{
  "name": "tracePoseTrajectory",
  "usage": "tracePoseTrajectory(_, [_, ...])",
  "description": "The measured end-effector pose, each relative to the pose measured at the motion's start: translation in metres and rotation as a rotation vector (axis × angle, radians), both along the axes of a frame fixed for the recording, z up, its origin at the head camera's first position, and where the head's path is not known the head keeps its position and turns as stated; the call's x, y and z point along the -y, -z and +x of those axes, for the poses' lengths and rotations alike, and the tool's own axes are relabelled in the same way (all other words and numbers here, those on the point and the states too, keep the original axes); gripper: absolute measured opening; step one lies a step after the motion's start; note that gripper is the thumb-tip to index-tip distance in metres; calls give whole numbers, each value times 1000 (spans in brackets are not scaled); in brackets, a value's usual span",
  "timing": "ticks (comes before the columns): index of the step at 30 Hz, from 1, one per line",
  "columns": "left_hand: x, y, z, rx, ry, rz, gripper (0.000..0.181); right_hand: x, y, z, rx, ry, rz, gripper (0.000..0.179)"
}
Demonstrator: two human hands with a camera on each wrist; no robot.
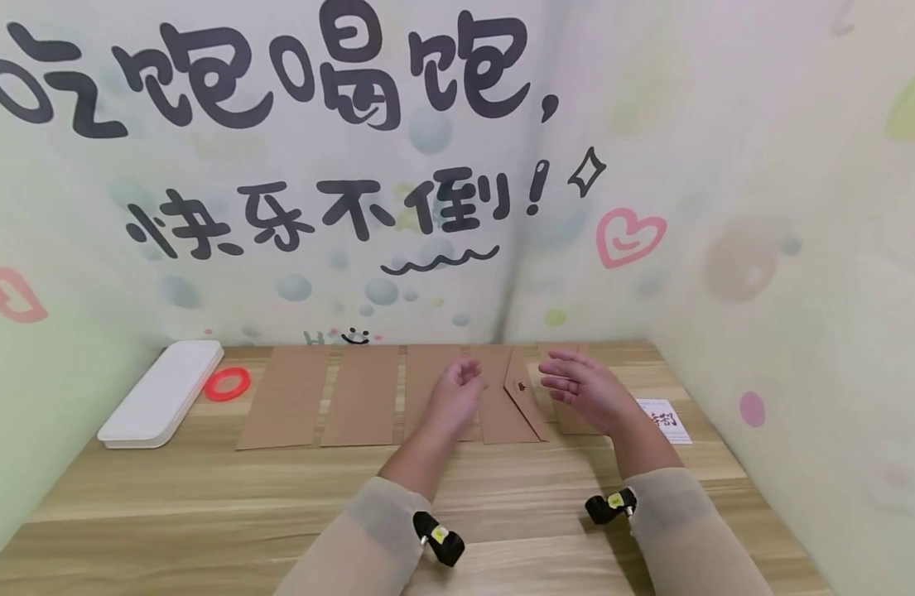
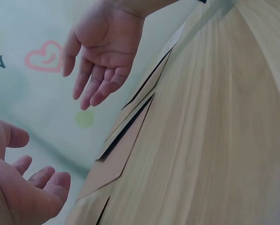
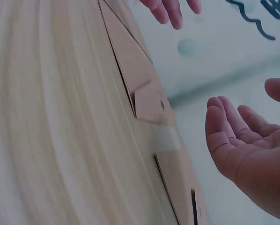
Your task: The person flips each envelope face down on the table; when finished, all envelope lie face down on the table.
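Several brown kraft-paper envelopes (image 1: 363, 397) lie side by side in a row along the back of the wooden table. The fourth envelope (image 1: 499, 410) from the left shows its flap, slightly raised, with a small dark mark. My left hand (image 1: 453, 404) hovers above the third and fourth envelopes, fingers loosely bent, holding nothing. Over the rightmost envelope (image 1: 569, 418) is my right hand (image 1: 587, 393), its fingers relaxed and no object between them. The palms face each other, as the left wrist view also shows with the right hand (image 2: 109, 44) apart from the paper.
A long white case (image 1: 162, 393) lies at the table's back left, with a red ring (image 1: 228, 384) beside it. A white card (image 1: 667, 420) with red writing sits right of the envelopes, partly behind my right forearm. Printed walls (image 1: 315, 290) border the table at back and sides.
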State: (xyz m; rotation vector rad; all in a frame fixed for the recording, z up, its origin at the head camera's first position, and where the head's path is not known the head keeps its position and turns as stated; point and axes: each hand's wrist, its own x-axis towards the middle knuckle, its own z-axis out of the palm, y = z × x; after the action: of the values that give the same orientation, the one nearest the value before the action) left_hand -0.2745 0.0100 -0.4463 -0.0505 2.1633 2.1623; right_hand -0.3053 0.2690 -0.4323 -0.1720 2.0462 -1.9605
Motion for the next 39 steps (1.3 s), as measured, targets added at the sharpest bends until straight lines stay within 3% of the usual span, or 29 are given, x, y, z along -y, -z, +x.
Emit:
tracePoseTrajectory(6, [-15, 5, -1, -13, 7, 9, 47, -10, 10, -6, 19, -1, -10, 64])
tracePoseTrajectory(19, [-8, 19, 3, -7, -6, -61, 52, -6, 27, -3, 52, -58, 20, 66])
tracePoseTrajectory(30, [-11, 14, 6, 14, 52, -75, 52, 0, 25, -1, 51, -59, -10, 65])
tracePoseTrajectory(39, [-13, 13, 7, 26, 78, -77, 50, -3, 26, -1, 43, 2, -54, 66])
